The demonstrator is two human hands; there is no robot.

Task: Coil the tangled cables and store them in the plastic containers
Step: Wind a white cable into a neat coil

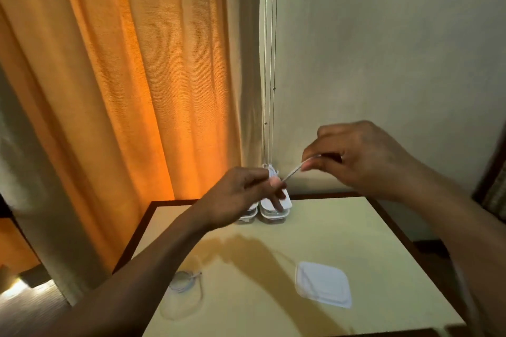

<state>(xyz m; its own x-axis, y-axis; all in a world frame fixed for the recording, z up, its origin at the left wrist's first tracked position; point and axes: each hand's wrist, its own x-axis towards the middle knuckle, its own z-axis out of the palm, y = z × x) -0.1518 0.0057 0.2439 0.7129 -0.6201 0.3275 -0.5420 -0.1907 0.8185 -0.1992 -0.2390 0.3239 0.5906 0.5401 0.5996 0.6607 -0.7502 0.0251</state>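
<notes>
Cable (294,171), thin, white: each end pinched in a closed grip, right hand (356,157) higher, left hand (241,197) lower, held taut above worktop (356,227); clear containers (273,212) at far edge; white lid (323,284) near; second coiled cable (182,282) near-left.

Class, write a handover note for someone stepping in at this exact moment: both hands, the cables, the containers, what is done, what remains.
Left hand and right hand each pinch one thin cable, stretched between them above the table.
Stacked containers stand at the far edge; a white lid lies loose, near right.
Second cable lies bunched, near left; whether it is boxed, cannot tell.
Done: one lid off. Left: coil the held cable, store it, close up.
</notes>
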